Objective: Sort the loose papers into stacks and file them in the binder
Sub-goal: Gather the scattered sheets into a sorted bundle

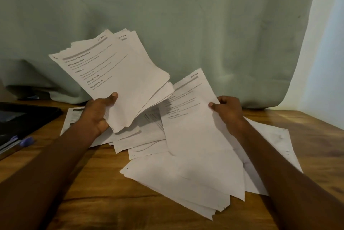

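Note:
My left hand [99,111] grips a fanned stack of printed papers [119,73] by its lower edge and holds it tilted above the table. The top sheet reads "Section 1". My right hand [228,109] pinches the right edge of a single printed sheet [189,118], raised over the pile. Loose white papers [178,179] lie scattered beneath both hands on the wooden table [89,188]. A dark binder [22,118] lies at the left edge, partly out of view.
A printed sheet with a dark header [73,118] lies flat beside the binder. A blue-capped pen [26,142] rests near the binder's front edge. A pale green cloth [186,25] hangs behind the table, and a bright wall [323,62] shows at right.

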